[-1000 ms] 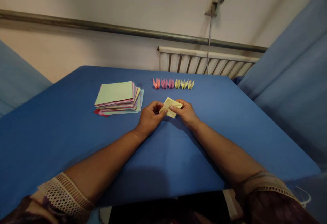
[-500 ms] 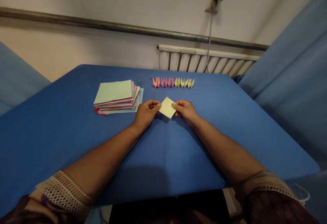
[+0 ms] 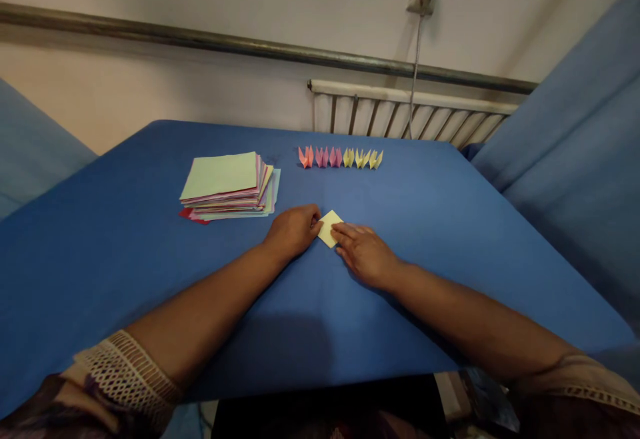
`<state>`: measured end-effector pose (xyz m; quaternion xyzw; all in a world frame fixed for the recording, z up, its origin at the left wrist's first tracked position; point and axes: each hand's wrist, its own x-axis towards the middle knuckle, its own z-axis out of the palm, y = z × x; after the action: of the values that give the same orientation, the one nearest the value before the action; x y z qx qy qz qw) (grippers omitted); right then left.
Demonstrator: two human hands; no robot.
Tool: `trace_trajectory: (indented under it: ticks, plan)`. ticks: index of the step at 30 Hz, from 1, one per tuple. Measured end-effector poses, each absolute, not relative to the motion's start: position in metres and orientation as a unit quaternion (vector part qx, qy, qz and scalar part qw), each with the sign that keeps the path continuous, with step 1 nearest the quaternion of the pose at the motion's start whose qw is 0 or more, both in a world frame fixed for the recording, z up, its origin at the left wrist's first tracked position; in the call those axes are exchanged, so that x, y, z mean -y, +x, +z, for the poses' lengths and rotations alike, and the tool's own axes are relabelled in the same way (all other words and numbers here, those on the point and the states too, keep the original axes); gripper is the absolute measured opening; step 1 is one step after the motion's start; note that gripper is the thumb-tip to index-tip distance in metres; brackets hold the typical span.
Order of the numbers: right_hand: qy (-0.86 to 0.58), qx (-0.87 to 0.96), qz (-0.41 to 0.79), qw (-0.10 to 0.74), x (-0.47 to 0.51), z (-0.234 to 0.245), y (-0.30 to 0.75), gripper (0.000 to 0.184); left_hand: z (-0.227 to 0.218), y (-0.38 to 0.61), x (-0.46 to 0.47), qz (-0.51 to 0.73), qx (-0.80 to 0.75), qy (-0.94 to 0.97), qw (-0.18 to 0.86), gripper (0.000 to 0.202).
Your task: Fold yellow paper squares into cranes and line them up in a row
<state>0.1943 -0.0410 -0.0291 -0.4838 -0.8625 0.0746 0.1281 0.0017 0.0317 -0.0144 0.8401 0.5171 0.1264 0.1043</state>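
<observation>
A small yellow folded paper square lies on the blue table with one corner pointing away from me. At its left corner my left hand is closed, thumb and curled fingers on the paper's edge. My right hand rests flat with fingers stretched out, the fingertips pressing on the right side of the paper and covering its right corner. Beyond the hands stand several folded paper cranes in a row: an orange crane, pink cranes and yellow cranes.
To the left sits a thick stack of coloured paper sheets, pale green on top, with a red sheet poking out below. The blue table reaches back to a radiator and a wall pipe. Blue curtains hang at both sides.
The paper was held up between both hands and now lies on the table, nearer to me. My right hand has gone from pinching its corner to lying flat on it.
</observation>
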Motion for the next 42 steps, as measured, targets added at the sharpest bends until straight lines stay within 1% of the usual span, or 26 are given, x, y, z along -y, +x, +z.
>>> trace_trajectory:
  ticks: [3,5,6,9,12,22,27,29,30,32,35,36,39,42]
  plan:
    - [-0.485,0.864,0.094,0.097,0.048,-0.03,0.193,0.05,-0.013,0.002,-0.026,0.144,-0.497,0.854,0.058,0.029]
    - [-0.488,0.862,0.101,0.092,0.05,-0.027,0.193,0.052,-0.013,0.005,-0.017,0.171,-0.444,0.877,0.067,0.04]
    - [-0.487,0.862,0.105,0.095,0.051,-0.026,0.193,0.052,-0.013,0.007,-0.012,0.179,-0.404,0.892,0.093,0.045]
    - [-0.479,0.864,0.116,0.107,0.053,-0.022,0.194,0.052,-0.015,0.014,0.003,0.11,-0.326,0.924,0.169,0.066]
    - [-0.481,0.862,0.12,0.104,0.054,-0.02,0.195,0.055,-0.016,0.016,0.008,0.057,-0.334,0.924,0.179,0.081]
    - [-0.494,0.858,0.089,0.103,0.055,-0.024,0.197,0.05,-0.016,0.001,-0.004,-0.021,-0.404,0.91,0.088,0.089]
    - [-0.487,0.863,0.087,0.104,0.054,-0.024,0.199,0.052,-0.002,-0.002,0.019,-0.029,-0.353,0.932,0.08,0.092]
    - [-0.485,0.863,0.092,0.108,0.052,-0.023,0.202,0.053,0.005,-0.005,0.026,-0.034,-0.336,0.936,0.093,0.09]
    - [-0.488,0.861,0.094,0.111,0.05,-0.022,0.204,0.053,0.008,-0.008,0.028,-0.036,-0.322,0.94,0.107,0.083]
    - [-0.5,0.852,0.097,0.12,0.044,-0.022,0.209,0.049,0.012,-0.012,0.025,-0.021,-0.305,0.944,0.127,0.063]
    - [-0.505,0.843,0.109,0.149,0.032,-0.024,0.218,0.035,0.008,-0.014,0.013,0.027,-0.315,0.938,0.14,0.038]
    - [-0.501,0.843,0.113,0.162,0.028,-0.025,0.22,0.033,0.005,-0.014,0.007,0.048,-0.326,0.934,0.139,0.034]
    - [-0.494,0.84,0.117,0.191,0.024,-0.028,0.221,0.03,-0.004,-0.011,-0.005,0.093,-0.329,0.931,0.128,0.033]
    - [-0.492,0.839,0.12,0.196,0.025,-0.029,0.219,0.029,-0.009,-0.01,-0.011,0.104,-0.319,0.933,0.129,0.029]
